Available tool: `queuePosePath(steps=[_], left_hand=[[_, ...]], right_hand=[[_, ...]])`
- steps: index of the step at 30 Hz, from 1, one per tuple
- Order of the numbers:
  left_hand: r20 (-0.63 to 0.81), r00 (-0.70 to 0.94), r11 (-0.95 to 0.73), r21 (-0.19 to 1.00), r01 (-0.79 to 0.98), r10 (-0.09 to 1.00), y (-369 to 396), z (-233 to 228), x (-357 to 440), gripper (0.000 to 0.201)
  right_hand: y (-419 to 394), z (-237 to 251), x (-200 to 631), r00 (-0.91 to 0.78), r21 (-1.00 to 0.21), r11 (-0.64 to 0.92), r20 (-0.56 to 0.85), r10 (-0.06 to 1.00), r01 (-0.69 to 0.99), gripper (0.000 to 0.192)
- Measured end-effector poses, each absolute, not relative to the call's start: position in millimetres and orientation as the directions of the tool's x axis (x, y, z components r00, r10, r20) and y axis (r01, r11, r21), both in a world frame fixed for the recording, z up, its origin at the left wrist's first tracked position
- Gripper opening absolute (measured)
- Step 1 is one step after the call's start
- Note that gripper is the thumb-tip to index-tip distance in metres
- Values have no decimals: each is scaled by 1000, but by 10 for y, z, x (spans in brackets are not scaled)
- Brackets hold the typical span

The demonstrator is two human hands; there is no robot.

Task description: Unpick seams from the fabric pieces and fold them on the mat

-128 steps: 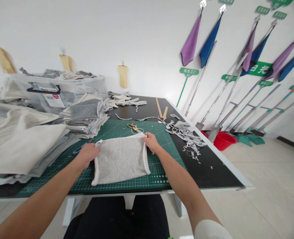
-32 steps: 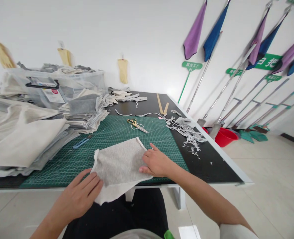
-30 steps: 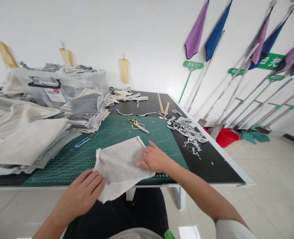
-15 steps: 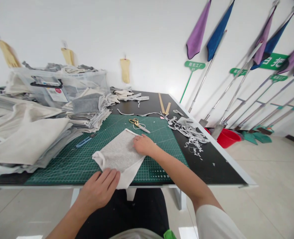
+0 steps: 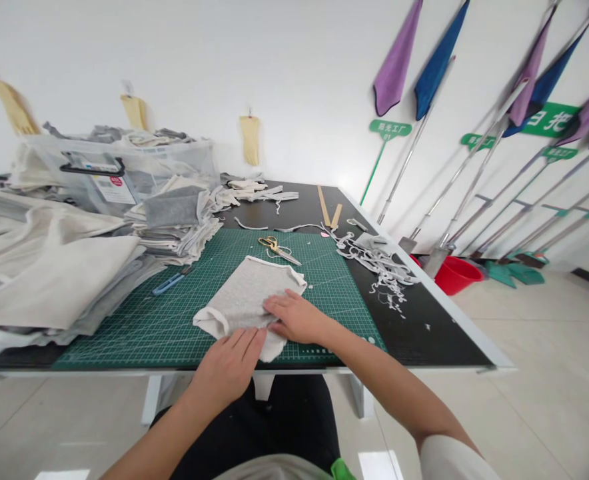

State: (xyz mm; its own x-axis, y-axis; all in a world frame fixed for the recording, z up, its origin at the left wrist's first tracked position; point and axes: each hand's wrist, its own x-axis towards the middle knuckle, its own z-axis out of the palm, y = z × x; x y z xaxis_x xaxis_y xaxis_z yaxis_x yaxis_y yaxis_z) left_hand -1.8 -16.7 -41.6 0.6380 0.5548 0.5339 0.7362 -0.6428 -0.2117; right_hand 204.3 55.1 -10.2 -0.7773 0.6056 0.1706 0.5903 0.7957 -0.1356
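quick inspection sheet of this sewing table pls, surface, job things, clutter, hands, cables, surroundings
surface: black table with a green cutting mat on its near part.
job's things: grey cloth piece with a white edge, lying on the mat.
clutter: scissors and blue knife on the mat; stacked fabric; white offcut strips; clear bin of cloth.
hands: left hand and right hand both flat on the cloth, fingers extended.
cables: nothing seen.
surroundings: mops leaning on the white wall, red bucket on the floor.
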Motion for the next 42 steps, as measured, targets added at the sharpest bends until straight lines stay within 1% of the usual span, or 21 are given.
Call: queuePosePath(steps=[3, 5, 6, 8, 11, 14, 16, 19, 21, 24, 26, 29, 31, 34, 36, 39, 42], left_hand=[[500, 667, -731, -93, 676, 553, -205, -333, 15, 31], [471, 693, -781, -13, 624, 546, -223, -224, -18, 35], [463, 699, -791, 10, 611, 545, -220, -163, -46, 35], [451, 692, -781, 18, 624, 563, -191, -53, -107, 33], [405, 693, -748, -34, 663, 596, -109, 40, -166, 30], [379, 707, -739, -83, 668, 597, -35, 60, -171, 22], [397, 700, -732, -93, 675, 594, -5, 68, -157, 14], [442, 664, -704, -95, 704, 604, 14, 86, -113, 16], [501, 623, -679, -91, 728, 601, 11, 75, -57, 16], [566, 579, -674, -56, 737, 587, -22, -10, 65, 13], [536, 627, -718, -54, 694, 566, -62, -92, 147, 13], [409, 737, -783, -82, 617, 538, -126, -179, 221, 13], [352, 767, -800, -78, 595, 536, -153, -199, 231, 13], [345, 765, -802, -56, 595, 543, -173, -206, 232, 16], [353, 755, -792, -59, 608, 553, -192, -216, 247, 17], [341, 754, -786, -64, 615, 562, -247, -225, 278, 18], [335, 751, -780, -68, 622, 569, -305, -195, 256, 20]], right_hand=[[698, -116, 2082, -787, -24, 804, 191, 587, 594, 35], [762, -107, 2131, -779, 45, 792, 224, 586, 608, 36], [770, -96, 2161, -765, 68, 776, 243, 597, 627, 38], [725, -60, 2221, -721, 88, 731, 282, 633, 677, 39], [494, 13, 2279, -673, 55, 694, 313, 671, 718, 35], [147, 25, 2277, -701, -13, 738, 303, 646, 674, 33], [-67, -39, 2255, -713, -53, 757, 299, 634, 651, 40], [-262, -217, 2227, -710, -66, 758, 304, 635, 649, 45], [-305, -335, 2220, -697, -64, 751, 326, 639, 658, 46], [-316, -433, 2226, -668, -74, 735, 364, 649, 674, 47], [-343, -439, 2243, -639, -85, 720, 398, 658, 688, 46], [-443, -397, 2292, -556, -114, 668, 460, 692, 736, 40], [-526, -361, 2327, -478, -138, 617, 510, 715, 775, 34], [-610, -332, 2332, -403, -160, 579, 572, 715, 800, 30], [-623, -345, 2287, -434, -149, 603, 564, 703, 784, 37], [-584, -418, 2177, -500, -137, 638, 505, 703, 758, 45], [-515, -495, 2088, -504, -132, 632, 490, 711, 764, 37]])
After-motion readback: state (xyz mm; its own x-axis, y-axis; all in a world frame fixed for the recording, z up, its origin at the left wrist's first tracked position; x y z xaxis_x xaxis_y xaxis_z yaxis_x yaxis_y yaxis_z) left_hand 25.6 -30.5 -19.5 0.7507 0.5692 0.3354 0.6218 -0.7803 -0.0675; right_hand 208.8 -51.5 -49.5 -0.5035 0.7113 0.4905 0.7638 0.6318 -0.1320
